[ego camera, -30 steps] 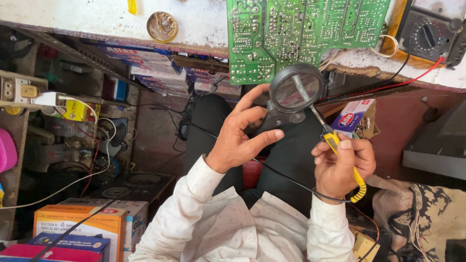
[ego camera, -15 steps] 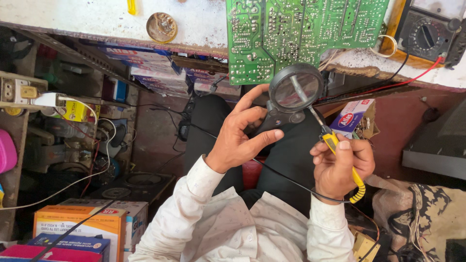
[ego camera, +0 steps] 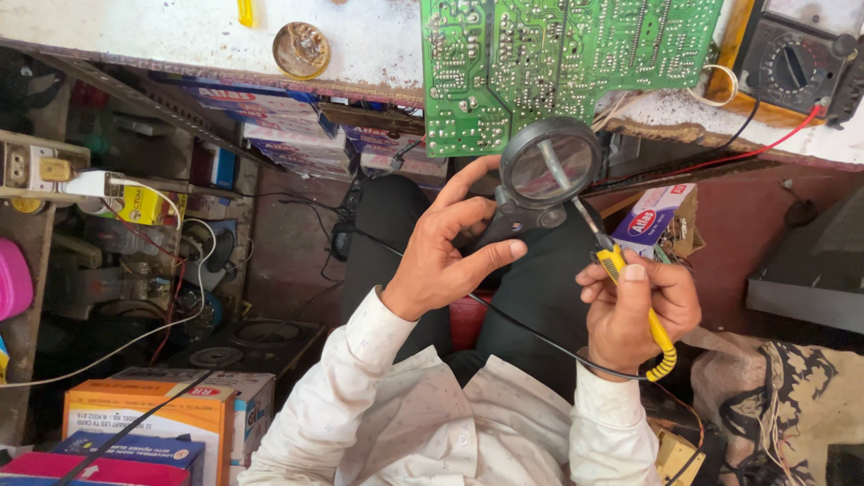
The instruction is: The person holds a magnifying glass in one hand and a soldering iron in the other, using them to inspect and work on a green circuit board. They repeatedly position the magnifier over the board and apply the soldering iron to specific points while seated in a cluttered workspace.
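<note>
Spanning the top of the view: white bench [ego camera: 162,36], edge stained and chipped. Lying across that edge and overhanging it: green board [ego camera: 558,63], solder side up. Sitting at the far right corner: dial meter [ego camera: 792,63], with a red lead trailing off along the bench. Stacked lower left: orange box [ego camera: 148,418] among other cartons. Resting near the board: round tin [ego camera: 301,49], rusty inside. Held just below the board's lower edge: black magnifier [ego camera: 549,171], handle clamped in the left hand [ego camera: 445,256] (thumb along one side, fingers curled round the other). Closed around a yellow-handled iron [ego camera: 630,297]: right hand [ego camera: 639,310], thumb on top, metal tip angled up behind the lens, black cord running back across the lap.
</note>
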